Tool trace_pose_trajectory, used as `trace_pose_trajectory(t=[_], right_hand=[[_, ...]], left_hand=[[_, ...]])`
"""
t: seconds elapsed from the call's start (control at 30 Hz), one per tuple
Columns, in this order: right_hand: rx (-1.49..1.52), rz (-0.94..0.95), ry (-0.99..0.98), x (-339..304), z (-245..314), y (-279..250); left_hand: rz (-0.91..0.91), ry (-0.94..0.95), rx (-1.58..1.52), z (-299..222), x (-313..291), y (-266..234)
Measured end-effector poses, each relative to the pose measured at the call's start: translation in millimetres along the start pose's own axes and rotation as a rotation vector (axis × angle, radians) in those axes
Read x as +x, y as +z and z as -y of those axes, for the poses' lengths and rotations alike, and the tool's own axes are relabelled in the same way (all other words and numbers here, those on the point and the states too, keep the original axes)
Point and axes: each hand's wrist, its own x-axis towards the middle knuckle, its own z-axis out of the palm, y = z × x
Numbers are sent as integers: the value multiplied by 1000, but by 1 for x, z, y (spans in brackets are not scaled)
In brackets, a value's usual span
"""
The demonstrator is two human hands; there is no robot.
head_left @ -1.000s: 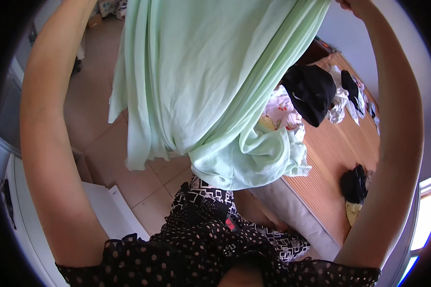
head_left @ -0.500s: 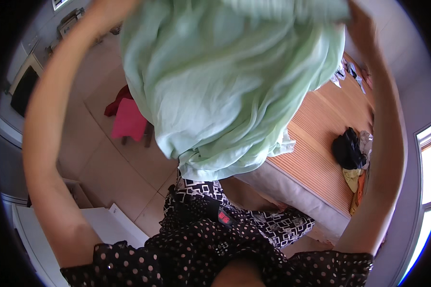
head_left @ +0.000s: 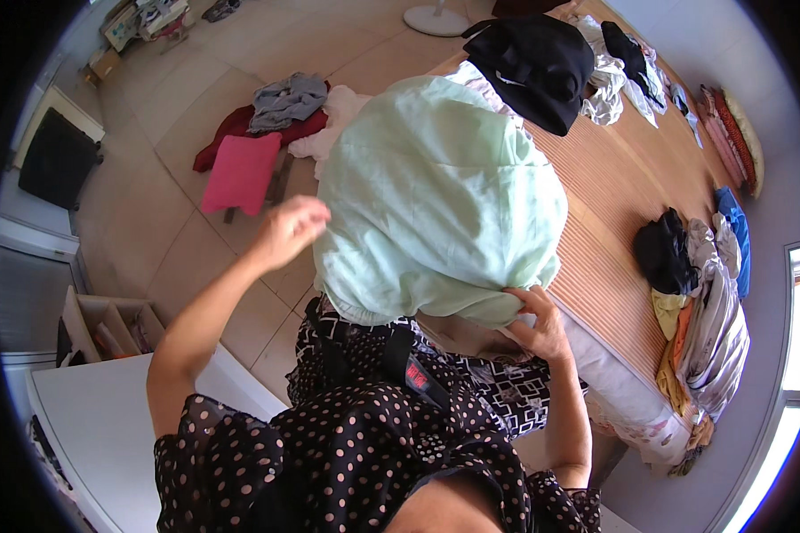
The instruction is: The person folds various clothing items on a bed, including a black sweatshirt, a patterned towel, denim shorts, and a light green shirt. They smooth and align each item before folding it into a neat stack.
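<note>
**Pale green cloth spread between two hands, right one clamped on its near edge**

The pale green cloth (head_left: 440, 191) is up in front of the person's body, billowed into a rounded shape, its right part overlapping the view of the bed (head_left: 600, 231) at the edge nearest the person. No clear long axis shows: it looks about as wide as it is deep, with a gathered-looking border at its near left.

The right hand (head_left: 540, 324) is at the cloth's near right side, and its grip is clamped on the hem, thumb and fingers together on the fabric. The left hand (head_left: 292, 233) is at the opposite side, fingers curled, tips right by the cloth's left edge; whether they touch or pinch it I cannot tell. From the left hand, the cloth lies directly to the right; from the right hand, most of it lies to the left and away from the body. The right hand is thus the nearer, being in contact.

Beyond the cloth, a black fabric item (head_left: 542, 75) sits by the bed's far edge. A pile of clothes (head_left: 716, 329) lies along the bed's right edge.
</note>
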Motion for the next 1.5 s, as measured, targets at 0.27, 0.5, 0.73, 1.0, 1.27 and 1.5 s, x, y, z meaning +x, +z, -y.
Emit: trace_pose_trajectory(t=[0.27,0.5,0.73,1.0,1.27,1.5], right_hand=[[917,-318,287,-3,-10,18],[946,-335,519,-11,-10,36],[1126,-389,250,-8,20,57],[46,-152,-625,49,119,61],[358,325,-477,45,123,82],[-57,-476,-37,72,62,33]], left_hand=[[-324,-887,-250,90,119,24],[-175,-707,-302,143,89,10],[-401,-251,-1305,39,99,-35],[359,-431,-1418,-80,30,58],[-143,-491,-1130,-16,-38,43],[-271,-537,-1464,-8,-33,49]])
